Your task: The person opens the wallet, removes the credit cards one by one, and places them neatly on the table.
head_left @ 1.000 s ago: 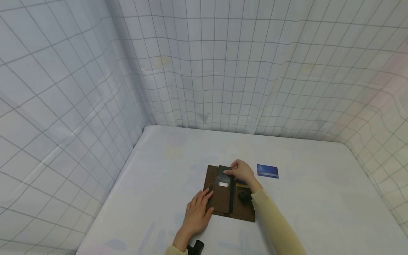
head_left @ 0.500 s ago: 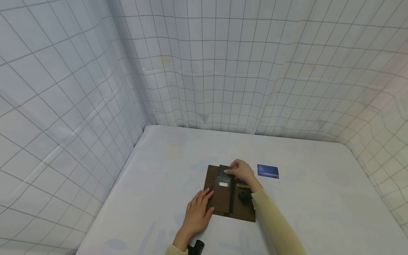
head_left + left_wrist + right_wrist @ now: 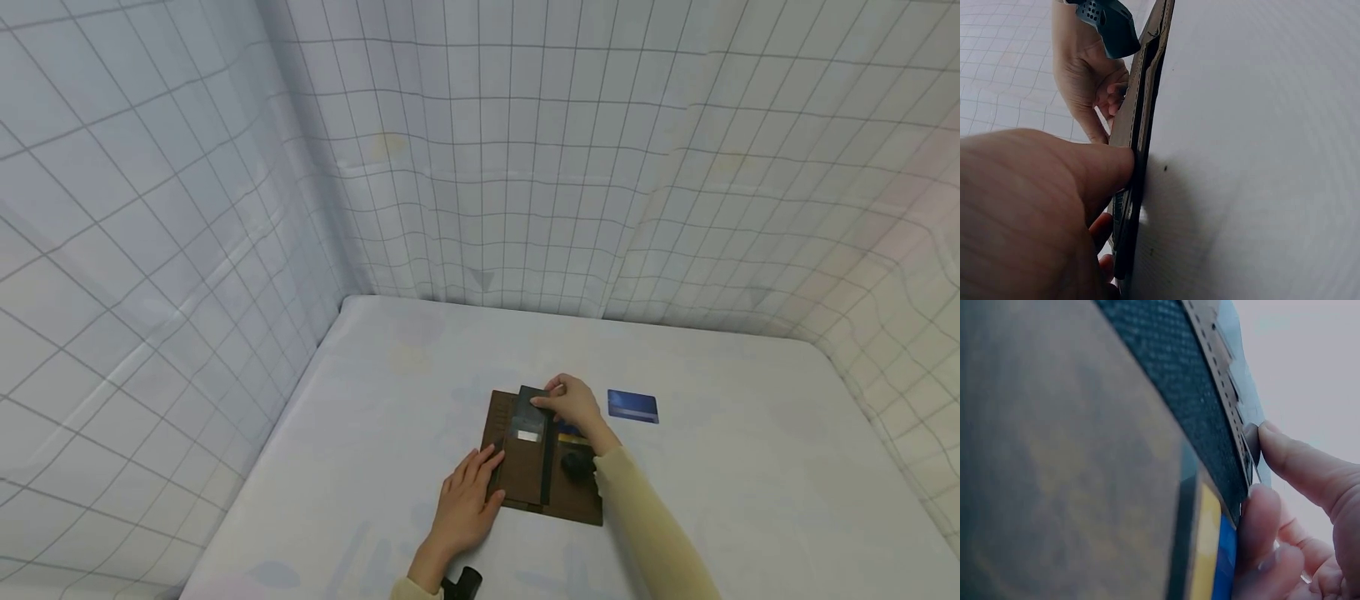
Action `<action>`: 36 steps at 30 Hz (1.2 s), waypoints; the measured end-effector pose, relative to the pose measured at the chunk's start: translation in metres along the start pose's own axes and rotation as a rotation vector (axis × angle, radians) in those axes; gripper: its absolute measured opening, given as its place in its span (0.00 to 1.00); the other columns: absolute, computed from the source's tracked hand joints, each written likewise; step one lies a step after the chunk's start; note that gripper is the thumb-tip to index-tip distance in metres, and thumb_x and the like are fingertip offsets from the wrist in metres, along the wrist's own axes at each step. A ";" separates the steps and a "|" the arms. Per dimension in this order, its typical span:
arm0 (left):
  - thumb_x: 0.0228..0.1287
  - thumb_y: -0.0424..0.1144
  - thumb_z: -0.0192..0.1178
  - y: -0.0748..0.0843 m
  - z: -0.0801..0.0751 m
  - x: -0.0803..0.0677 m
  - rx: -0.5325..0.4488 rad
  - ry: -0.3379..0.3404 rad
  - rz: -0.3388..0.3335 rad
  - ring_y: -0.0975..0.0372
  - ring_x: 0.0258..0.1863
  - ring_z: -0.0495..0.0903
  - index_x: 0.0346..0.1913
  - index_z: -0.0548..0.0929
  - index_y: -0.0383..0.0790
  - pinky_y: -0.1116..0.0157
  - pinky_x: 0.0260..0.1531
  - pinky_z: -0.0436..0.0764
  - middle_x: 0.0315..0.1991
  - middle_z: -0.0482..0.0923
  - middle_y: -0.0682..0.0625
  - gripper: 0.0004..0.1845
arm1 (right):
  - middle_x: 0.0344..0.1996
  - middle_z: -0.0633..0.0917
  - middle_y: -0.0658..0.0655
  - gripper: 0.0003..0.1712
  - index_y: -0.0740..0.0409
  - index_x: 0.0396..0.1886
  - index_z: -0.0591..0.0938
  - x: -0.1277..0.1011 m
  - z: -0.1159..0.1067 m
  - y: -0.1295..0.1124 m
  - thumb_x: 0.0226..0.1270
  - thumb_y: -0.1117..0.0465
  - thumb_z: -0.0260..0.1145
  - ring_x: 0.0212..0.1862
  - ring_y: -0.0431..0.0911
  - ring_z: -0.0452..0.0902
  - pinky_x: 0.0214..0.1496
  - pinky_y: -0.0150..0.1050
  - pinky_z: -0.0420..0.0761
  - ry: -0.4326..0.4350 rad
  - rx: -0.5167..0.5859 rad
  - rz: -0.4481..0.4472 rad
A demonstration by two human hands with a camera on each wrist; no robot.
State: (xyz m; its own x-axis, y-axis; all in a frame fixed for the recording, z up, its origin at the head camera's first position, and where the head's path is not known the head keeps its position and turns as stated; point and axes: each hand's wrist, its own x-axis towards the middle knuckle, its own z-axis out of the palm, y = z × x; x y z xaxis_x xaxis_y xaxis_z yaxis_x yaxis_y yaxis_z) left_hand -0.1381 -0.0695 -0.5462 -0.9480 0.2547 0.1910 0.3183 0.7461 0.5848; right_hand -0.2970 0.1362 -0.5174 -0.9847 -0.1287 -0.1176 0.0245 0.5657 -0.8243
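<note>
A brown leather wallet (image 3: 521, 479) lies on the white-covered table, with a dark elastic band (image 3: 549, 471) running down it. From its left panel a dark grey-green card (image 3: 529, 404) sticks out past the top edge. My right hand (image 3: 572, 402) pinches that card's upper right corner between thumb and fingers. My left hand (image 3: 462, 504) rests on the wallet's lower left edge, fingers extended. In the left wrist view its thumb (image 3: 1113, 165) lies against the wallet's edge. Under my right wrist, yellow and blue card edges (image 3: 1210, 550) show in the wallet's other panel.
A blue bank card (image 3: 633, 406) lies flat on the table to the right of my right hand. Grid-patterned white curtains (image 3: 555, 208) enclose the table at the back and sides. Dark wrist devices (image 3: 465, 582) are worn on both wrists.
The dark card has slid slightly upward out of its pocket, and my right hand has moved with it. My left hand stays in place on the wallet.
</note>
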 end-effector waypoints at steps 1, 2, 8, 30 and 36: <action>0.68 0.40 0.54 0.000 0.000 0.000 0.000 0.000 0.000 0.46 0.68 0.53 0.68 0.66 0.39 0.43 0.56 0.60 0.69 0.59 0.44 0.27 | 0.30 0.82 0.54 0.21 0.61 0.40 0.79 0.000 0.000 0.001 0.53 0.52 0.74 0.20 0.46 0.77 0.22 0.39 0.75 -0.002 0.017 0.006; 0.68 0.40 0.54 0.000 0.000 0.000 -0.002 0.001 -0.001 0.46 0.68 0.53 0.68 0.66 0.39 0.43 0.56 0.60 0.69 0.59 0.44 0.27 | 0.30 0.82 0.54 0.21 0.61 0.41 0.79 0.001 0.000 0.001 0.54 0.53 0.74 0.20 0.46 0.77 0.21 0.38 0.75 -0.005 0.037 0.014; 0.68 0.40 0.55 0.000 0.000 0.000 0.002 0.007 -0.001 0.47 0.68 0.54 0.68 0.67 0.39 0.43 0.56 0.60 0.69 0.59 0.45 0.27 | 0.32 0.82 0.55 0.17 0.62 0.42 0.80 0.003 -0.002 0.005 0.57 0.57 0.72 0.20 0.45 0.77 0.19 0.36 0.73 -0.020 0.120 0.042; 0.68 0.41 0.54 -0.003 0.002 0.000 0.014 0.007 0.002 0.48 0.68 0.54 0.68 0.67 0.40 0.44 0.56 0.60 0.69 0.59 0.46 0.27 | 0.28 0.84 0.55 0.16 0.61 0.44 0.77 0.002 -0.004 0.006 0.61 0.58 0.69 0.18 0.44 0.75 0.17 0.36 0.71 0.036 0.189 0.046; 0.69 0.41 0.54 -0.003 0.002 0.000 0.011 0.005 0.004 0.47 0.68 0.54 0.68 0.67 0.40 0.43 0.56 0.60 0.69 0.59 0.45 0.27 | 0.26 0.82 0.55 0.15 0.62 0.43 0.77 0.003 -0.005 0.009 0.61 0.58 0.68 0.18 0.44 0.76 0.18 0.36 0.73 0.028 0.187 0.054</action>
State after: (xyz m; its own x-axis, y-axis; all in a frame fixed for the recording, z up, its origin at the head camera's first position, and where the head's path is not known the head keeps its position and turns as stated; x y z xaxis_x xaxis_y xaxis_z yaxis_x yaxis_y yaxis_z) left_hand -0.1391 -0.0702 -0.5496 -0.9468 0.2541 0.1974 0.3218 0.7519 0.5754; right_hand -0.3009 0.1450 -0.5223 -0.9854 -0.0785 -0.1508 0.1061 0.4097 -0.9060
